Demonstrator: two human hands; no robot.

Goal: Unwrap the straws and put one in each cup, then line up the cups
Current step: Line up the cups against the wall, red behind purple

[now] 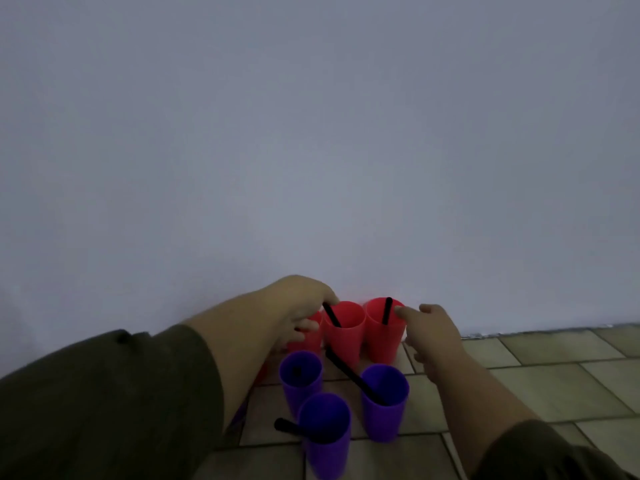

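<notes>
Six cups stand on the floor by the wall, three red [344, 332] behind three purple [384, 401], each visible straw [356, 379] inside. Left hand [301, 306] curls around the leftmost red cup; right hand [433, 332], fingers loosely spread, touches the rightmost. Sliding gently, bases flat, should prevent tipping.

No readable text, label, brand, number or sign anywhere in view. Cups, straws, wall, floor tiles, sleeves: all plain, unmarked; picture dim and soft.
</notes>
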